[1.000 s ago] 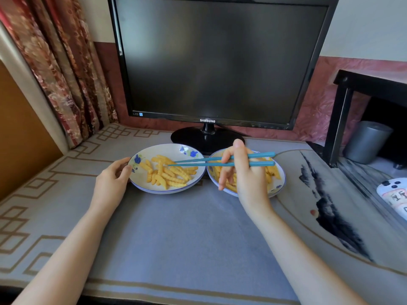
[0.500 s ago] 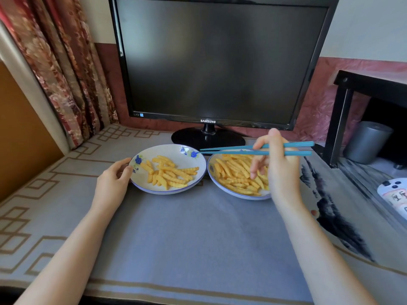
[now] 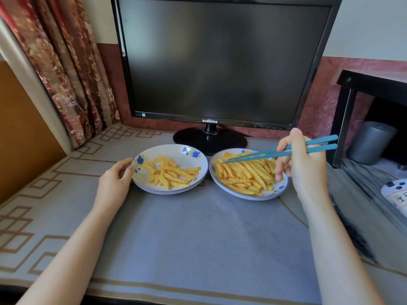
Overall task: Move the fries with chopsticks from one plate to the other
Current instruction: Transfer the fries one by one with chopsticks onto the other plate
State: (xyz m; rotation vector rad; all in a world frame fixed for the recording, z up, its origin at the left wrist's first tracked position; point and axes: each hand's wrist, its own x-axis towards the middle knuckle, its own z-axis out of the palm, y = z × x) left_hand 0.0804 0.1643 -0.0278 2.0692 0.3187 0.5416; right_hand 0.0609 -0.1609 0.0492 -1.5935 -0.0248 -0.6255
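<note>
R hand [image 3: 305,167] grips the blue chopsticks [image 3: 264,153] approx. mid-length w/ thumb and curled fingers; the back ends stick out right past the knuckles. Tips sit close together, narrow gap, low over the big pile of fries [image 3: 244,172] at the left side of the right plate [image 3: 280,190]. Can't tell if they touch a fry. L hand [image 3: 114,179] holds the left rim of the left plate [image 3: 176,151], thumb on top, fingers curled at the edge. That plate carries the smaller pile of fries [image 3: 171,173]. Plates sit side by side, just apart, on the grey mat [image 3: 198,227] in front of the monitor [image 3: 211,62].
</note>
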